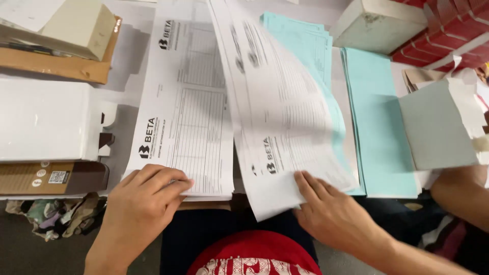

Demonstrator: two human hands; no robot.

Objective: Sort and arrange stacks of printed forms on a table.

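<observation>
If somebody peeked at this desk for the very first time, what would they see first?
Probably the big white printed paper form curling up mid-flip in the middle, lifted by the right hand at its near corner. Beside it, the left hand presses flat on a stack of white printed forms. To the right lie bright light-blue paper sheets, the strongest colour on the desk.

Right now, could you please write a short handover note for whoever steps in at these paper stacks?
Left hand: flat on the near edge of the left white form stack, holding nothing.
Right hand: fingers under a loose white printed sheet, which is lifted and curling over the middle stack.
Pale blue sheets lie to the right, partly under a grey card.
Done: white forms sit in two piles.
Left: the lifted sheet is not yet laid down.
</observation>
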